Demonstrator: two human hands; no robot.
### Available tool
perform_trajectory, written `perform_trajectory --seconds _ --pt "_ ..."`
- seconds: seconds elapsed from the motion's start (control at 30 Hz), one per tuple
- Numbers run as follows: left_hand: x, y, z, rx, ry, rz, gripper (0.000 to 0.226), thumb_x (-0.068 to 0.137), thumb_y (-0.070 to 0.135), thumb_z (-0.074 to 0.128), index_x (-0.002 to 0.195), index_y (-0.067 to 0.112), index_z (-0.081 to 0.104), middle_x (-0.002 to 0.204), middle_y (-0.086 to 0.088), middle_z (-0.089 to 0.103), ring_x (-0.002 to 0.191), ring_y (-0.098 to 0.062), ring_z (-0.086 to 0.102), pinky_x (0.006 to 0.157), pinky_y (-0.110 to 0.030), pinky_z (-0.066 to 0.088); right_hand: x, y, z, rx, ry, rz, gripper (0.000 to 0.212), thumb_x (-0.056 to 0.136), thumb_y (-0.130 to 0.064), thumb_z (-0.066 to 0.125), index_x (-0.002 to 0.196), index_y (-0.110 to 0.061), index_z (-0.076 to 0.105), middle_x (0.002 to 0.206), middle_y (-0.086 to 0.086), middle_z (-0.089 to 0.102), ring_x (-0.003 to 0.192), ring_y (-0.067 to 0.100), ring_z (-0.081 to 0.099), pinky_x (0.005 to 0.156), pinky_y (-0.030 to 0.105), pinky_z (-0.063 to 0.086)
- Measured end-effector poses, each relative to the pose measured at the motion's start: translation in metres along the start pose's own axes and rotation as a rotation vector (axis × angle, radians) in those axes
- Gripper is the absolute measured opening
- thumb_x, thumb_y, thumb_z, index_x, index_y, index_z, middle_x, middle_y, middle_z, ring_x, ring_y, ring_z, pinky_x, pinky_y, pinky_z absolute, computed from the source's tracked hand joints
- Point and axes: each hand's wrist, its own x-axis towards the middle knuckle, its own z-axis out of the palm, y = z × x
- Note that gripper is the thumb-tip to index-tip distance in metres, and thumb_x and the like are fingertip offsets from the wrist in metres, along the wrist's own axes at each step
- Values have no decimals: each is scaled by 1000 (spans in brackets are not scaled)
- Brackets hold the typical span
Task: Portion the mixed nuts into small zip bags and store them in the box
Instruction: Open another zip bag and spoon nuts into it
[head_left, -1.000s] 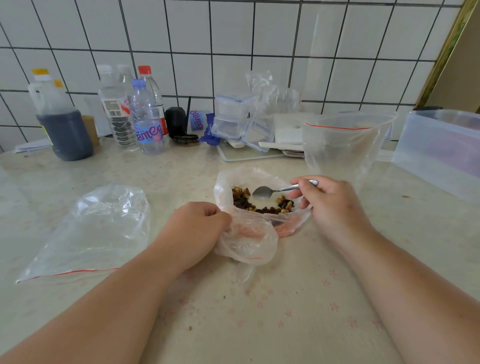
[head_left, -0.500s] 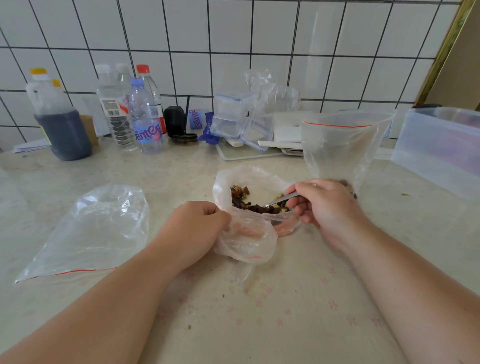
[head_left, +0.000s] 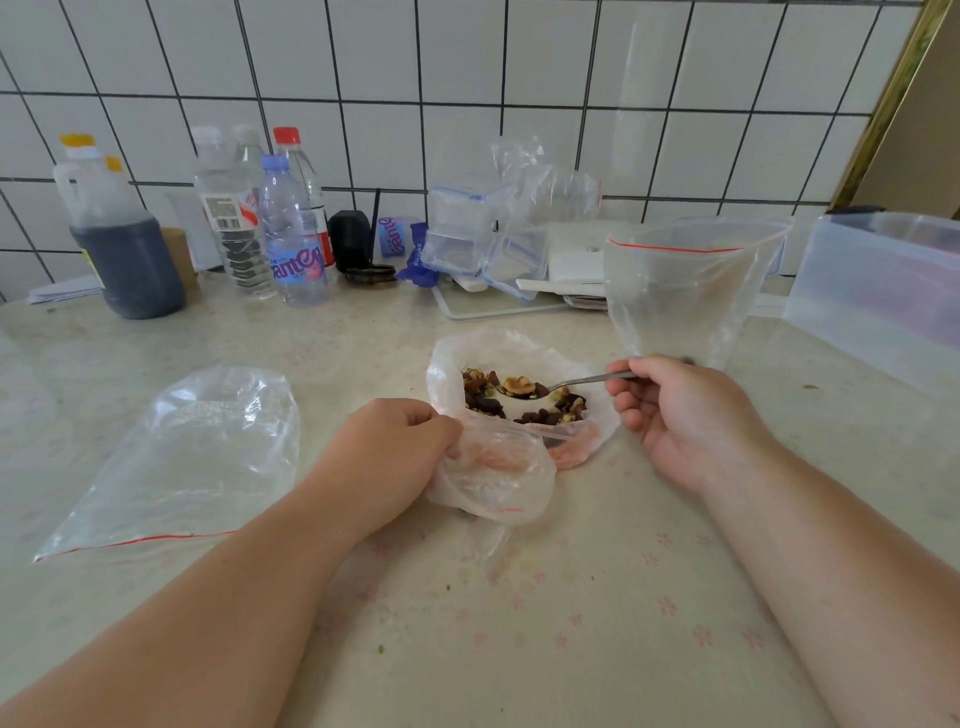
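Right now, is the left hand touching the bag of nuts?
Touching. The head view shows the left hand gripping the crumpled rim of the nut bag, no gap.

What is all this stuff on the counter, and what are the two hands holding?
Crumpled clear plastic bag of mixed nuts: one, centre, rim rolled open.
Brown mixed nuts: a small heap inside that bag.
Metal spoon: one, silver, loaded with nuts above the heap.
Upright clear zip bag with red strip: one, open, behind the right hand.
Flat clear zip bag with red strip: one, lying at left.
Frosted plastic storage box: one, far right.
Clear plastic water bottles: about four, back left.
Jug of dark liquid: one, yellow cap, far left.
Small clear lidded containers: a stack, back centre.
Left hand: grips the nut bag's rim.
Right hand: holds the spoon handle.
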Motion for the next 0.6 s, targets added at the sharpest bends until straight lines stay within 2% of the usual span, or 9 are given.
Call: perform_trajectory --seconds 0.13,0.3,0.43,0.5,0.6 --pt "-1 0 0 -4 19 3 30 85 39 60 74 11 66 55 7 54 54 -15 47 60 -30 38 -7 -6 1 46 -86 13 25 95 -8 49 79 -1 65 52 6 59 39 9 48 33 17 32" --pt "0 0 1 6 27 -3 32 87 35 60 71 8 60 51 8 46 51 -14 42 57 -29 35 -23 -8 8 -91 -247 -40 28 97 -10 49 76 -2 66 54 8 57 39 11 46 32 19 29" --pt "1 0 1 2 13 -4 32 86 34 61 67 10 58 51 8 47 51 -13 42 58 -29 35 -34 -2 11 -311 -422 -250 32 100 -15 54 75 -13 73 62 9 63 47 14 52 39 21 36" --pt "1 0 1 -5 6 -9 32 86 34 61 59 16 56 50 9 46 51 -13 41 58 -29 35 -37 1 11 -434 -553 -369 29 99 -23 56 77 -23 75 68 7 67 54 13 56 46 19 40" --pt "0 1 1 -11 0 -12 34 87 32 62 56 23 51 51 8 43 53 -15 40 59 -30 34 -41 0 9 -490 -685 -445 22 95 -32 58 82 -27 75 75 6 70 61 11 60 54 14 45"
